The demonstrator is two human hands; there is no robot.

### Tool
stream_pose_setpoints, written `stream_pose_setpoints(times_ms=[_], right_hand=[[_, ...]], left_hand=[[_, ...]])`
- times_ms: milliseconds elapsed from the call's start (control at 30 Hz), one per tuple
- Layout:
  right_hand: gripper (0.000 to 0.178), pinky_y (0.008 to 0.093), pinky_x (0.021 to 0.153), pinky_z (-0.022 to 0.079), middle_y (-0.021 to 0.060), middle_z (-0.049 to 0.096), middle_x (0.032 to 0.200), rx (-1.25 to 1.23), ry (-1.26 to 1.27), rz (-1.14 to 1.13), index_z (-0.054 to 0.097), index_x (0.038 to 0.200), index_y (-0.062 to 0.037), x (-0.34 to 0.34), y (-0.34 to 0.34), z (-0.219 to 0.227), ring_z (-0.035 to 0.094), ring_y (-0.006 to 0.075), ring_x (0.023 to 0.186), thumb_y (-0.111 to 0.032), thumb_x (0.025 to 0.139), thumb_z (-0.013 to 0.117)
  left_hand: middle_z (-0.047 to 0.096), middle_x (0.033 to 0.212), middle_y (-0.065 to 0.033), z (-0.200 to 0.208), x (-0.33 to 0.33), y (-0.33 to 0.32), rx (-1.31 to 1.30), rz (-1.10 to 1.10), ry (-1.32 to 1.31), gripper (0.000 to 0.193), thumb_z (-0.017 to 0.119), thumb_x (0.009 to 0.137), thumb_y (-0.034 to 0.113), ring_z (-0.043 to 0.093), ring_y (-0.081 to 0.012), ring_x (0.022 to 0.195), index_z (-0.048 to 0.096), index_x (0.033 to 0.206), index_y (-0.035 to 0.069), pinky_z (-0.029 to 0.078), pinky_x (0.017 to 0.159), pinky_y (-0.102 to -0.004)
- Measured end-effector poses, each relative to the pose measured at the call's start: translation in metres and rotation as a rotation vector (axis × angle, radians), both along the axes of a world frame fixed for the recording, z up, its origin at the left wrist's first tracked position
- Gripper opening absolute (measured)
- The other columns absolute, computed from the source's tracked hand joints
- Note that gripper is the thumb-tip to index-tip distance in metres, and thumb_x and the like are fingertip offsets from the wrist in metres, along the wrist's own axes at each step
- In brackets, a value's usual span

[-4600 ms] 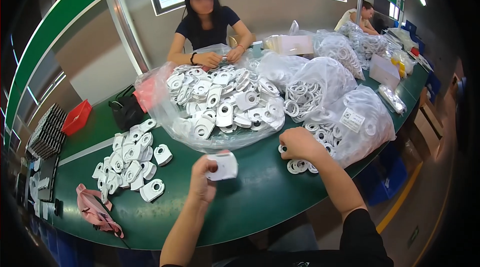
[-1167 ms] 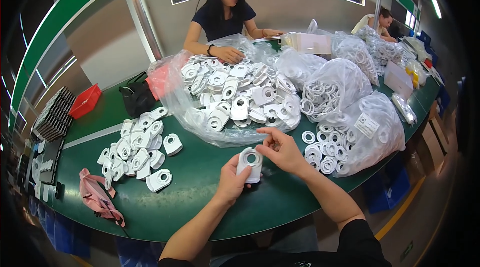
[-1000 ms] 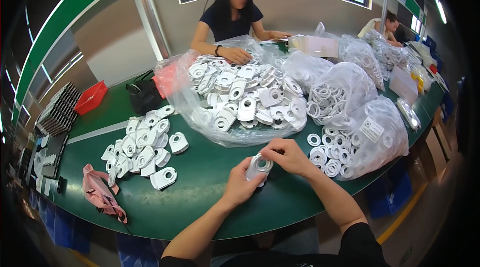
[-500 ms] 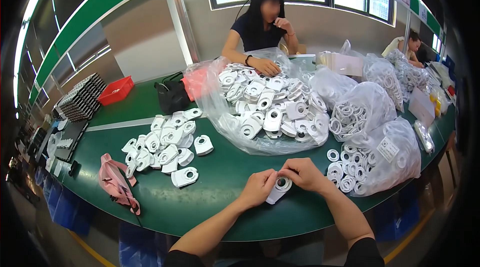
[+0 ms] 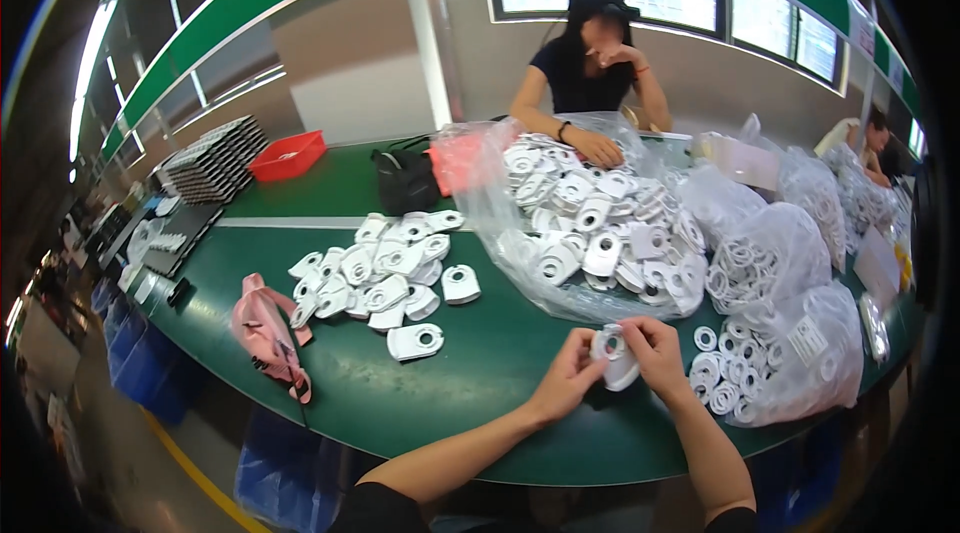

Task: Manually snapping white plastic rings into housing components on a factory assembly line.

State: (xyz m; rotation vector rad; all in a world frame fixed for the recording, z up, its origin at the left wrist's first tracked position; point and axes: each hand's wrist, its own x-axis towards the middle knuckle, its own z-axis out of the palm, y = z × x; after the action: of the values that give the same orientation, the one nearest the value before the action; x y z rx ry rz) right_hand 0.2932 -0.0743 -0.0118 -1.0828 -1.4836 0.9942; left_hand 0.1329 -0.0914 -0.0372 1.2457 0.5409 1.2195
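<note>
Between both my hands, just above the green table (image 5: 480,423), is a white plastic part (image 5: 620,373) with a rounded end and a round opening. My left hand (image 5: 574,373) grips its left edge with thumb and fingers. The fingers of my right hand (image 5: 655,358) pinch it at the upper right. Left of my hands lies a loose pile of like white parts (image 5: 370,268), with one single part (image 5: 415,341) nearest to me. Right of my hands, white rings (image 5: 730,363) spill from a clear plastic bag (image 5: 830,383).
A large open plastic bag (image 5: 540,288) heaped with white parts stands beyond my hands. Across the table a person (image 5: 580,73) rests a hand on that heap. A pink strapped item (image 5: 268,333), a black bag (image 5: 405,183), a red tray (image 5: 288,155) and stacked trays (image 5: 212,161) are leftward.
The held part has been lifted and tilted upright, and my left fingers have shifted down its side. My view has swung left, so the scene sits further right.
</note>
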Motion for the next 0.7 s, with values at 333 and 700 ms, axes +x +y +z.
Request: stream_pose_setpoints(times_ms=[333, 700], right_hand=[[0.012, 0.0232, 0.061, 0.043, 0.0073, 0.063, 0.077, 0.075, -0.233, 0.179, 0.064, 0.09, 0.0022, -0.005, -0.009, 0.008, 0.055, 0.0105, 0.066, -0.007, 0.084, 0.057], [0.014, 0.021, 0.059, 0.043, 0.0024, 0.062, 0.074, -0.076, -0.145, 0.197, 0.062, 0.086, 0.0028, -0.006, -0.007, 0.001, 0.053, 0.0056, 0.067, -0.011, 0.086, 0.058]], left_hand=[[0.047, 0.068, -0.0082, -0.005, -0.014, 0.005, 0.195, 0.204, 0.515, 0.025, 0.045, 0.093, 0.025, 0.045, -0.0143, 0.062, 0.049, 0.084, 0.002, 0.037, 0.058, -0.0291], [0.052, 0.063, -0.012, -0.004, -0.018, 0.015, 0.106, 0.206, 0.52, 0.029, 0.051, 0.089, 0.026, 0.052, -0.0178, 0.059, 0.051, 0.077, 0.0, 0.04, 0.056, -0.034]])
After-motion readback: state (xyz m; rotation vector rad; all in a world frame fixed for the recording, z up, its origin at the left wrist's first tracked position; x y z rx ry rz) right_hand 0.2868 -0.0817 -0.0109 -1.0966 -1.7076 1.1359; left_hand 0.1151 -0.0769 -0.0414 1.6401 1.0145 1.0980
